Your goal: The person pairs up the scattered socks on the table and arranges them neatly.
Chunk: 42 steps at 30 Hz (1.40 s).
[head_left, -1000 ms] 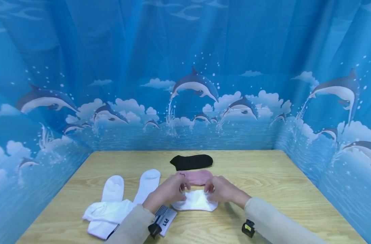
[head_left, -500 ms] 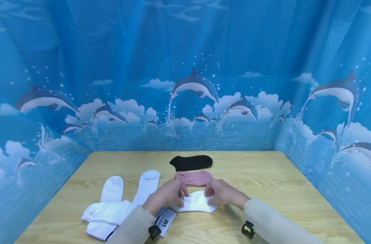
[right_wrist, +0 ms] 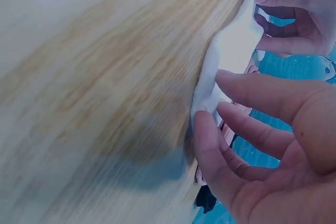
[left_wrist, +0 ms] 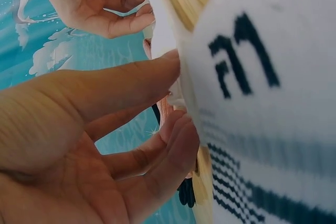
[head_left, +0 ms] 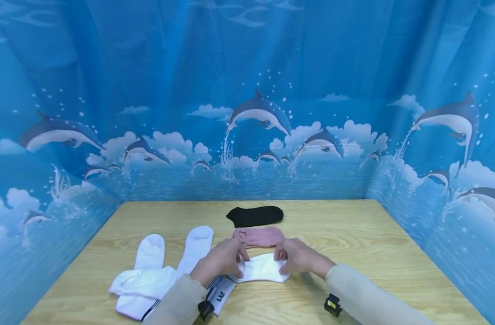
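A short white sock lies flat on the table in front of me. My left hand pinches its left end between thumb and fingers, and my right hand grips the right end the same way. In the right wrist view, the right thumb rests on top of the white sock with the fingertips along its edge. Just beyond it lies a pink sock, and farther back a black sock. A long white sock with dark lettering and stripes passes beneath my left forearm, partly hidden.
More white socks overlap at the left, one lying crosswise over another. The wooden table extends to a blue dolphin-print curtain at the back and both sides.
Both hands stay on the short white sock, with only slight shifts of the fingers. The right hand moves marginally rightward. The other socks stay in place.
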Each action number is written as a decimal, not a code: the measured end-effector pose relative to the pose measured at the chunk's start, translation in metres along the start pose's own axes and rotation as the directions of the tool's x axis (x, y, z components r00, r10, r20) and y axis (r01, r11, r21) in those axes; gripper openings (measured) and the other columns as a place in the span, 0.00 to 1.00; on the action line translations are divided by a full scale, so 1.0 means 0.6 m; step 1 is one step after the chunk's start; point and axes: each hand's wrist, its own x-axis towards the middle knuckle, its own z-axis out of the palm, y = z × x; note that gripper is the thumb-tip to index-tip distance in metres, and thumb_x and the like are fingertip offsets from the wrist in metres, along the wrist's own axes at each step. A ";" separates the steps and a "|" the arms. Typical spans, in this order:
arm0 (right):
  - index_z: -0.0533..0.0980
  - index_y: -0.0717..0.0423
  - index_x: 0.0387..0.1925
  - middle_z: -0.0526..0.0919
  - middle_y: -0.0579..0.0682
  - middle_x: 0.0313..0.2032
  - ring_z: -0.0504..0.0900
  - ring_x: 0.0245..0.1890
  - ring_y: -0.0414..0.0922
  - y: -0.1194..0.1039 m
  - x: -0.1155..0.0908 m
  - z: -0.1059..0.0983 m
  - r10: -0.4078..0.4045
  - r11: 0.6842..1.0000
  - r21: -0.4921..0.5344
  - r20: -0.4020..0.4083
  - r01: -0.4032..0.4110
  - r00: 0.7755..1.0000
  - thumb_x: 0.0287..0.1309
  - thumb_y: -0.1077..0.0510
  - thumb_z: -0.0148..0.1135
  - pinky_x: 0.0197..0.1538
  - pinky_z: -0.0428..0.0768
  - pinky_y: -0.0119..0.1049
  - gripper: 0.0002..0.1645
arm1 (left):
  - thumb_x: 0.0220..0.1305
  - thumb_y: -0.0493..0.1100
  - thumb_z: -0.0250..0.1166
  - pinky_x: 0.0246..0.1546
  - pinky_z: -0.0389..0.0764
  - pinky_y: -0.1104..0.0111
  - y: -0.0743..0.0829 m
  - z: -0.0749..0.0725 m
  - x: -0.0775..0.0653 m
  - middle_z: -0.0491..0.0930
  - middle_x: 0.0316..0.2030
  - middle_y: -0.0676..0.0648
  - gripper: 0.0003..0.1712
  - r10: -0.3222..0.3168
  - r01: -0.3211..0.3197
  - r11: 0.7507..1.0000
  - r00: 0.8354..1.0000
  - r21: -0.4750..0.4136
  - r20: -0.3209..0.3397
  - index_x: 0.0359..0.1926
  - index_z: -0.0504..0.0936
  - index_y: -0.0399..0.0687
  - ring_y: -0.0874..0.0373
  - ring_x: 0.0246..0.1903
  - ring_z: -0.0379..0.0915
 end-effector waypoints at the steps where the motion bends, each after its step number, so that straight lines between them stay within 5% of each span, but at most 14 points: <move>1: 0.82 0.57 0.34 0.82 0.51 0.34 0.78 0.37 0.46 0.000 0.000 0.000 -0.001 1.000 0.000 -0.001 0.001 1.000 0.39 0.69 0.79 0.45 0.81 0.47 0.17 | 0.42 0.37 0.85 0.44 0.79 0.58 -0.001 0.000 0.000 0.81 0.33 0.51 0.19 0.001 -0.001 1.000 1.000 0.000 -0.001 0.38 0.91 0.55 0.56 0.38 0.72; 15: 0.83 0.59 0.35 0.81 0.50 0.33 0.77 0.35 0.45 -0.008 0.001 -0.008 -0.049 0.998 -0.038 0.007 0.049 0.999 0.42 0.69 0.77 0.42 0.80 0.40 0.15 | 0.44 0.34 0.83 0.38 0.78 0.62 0.011 0.000 -0.005 0.79 0.33 0.50 0.25 0.030 -0.031 0.999 0.999 -0.027 -0.036 0.46 0.88 0.50 0.57 0.35 0.71; 22: 0.82 0.60 0.30 0.81 0.50 0.29 0.75 0.31 0.42 -0.017 0.003 -0.006 -0.124 0.992 -0.031 -0.008 0.123 0.992 0.40 0.71 0.76 0.37 0.76 0.34 0.13 | 0.47 0.31 0.80 0.34 0.77 0.66 0.021 -0.001 -0.002 0.78 0.31 0.49 0.14 0.086 -0.087 0.993 0.996 -0.086 -0.017 0.32 0.86 0.50 0.57 0.33 0.71; 42: 0.79 0.57 0.34 0.78 0.52 0.32 0.74 0.34 0.46 -0.007 -0.006 0.000 0.002 1.000 0.029 0.030 -0.002 1.000 0.41 0.69 0.79 0.38 0.77 0.40 0.18 | 0.45 0.36 0.83 0.36 0.75 0.65 0.008 0.007 -0.007 0.76 0.32 0.53 0.20 -0.007 0.005 0.999 0.999 0.041 0.042 0.38 0.84 0.55 0.59 0.33 0.71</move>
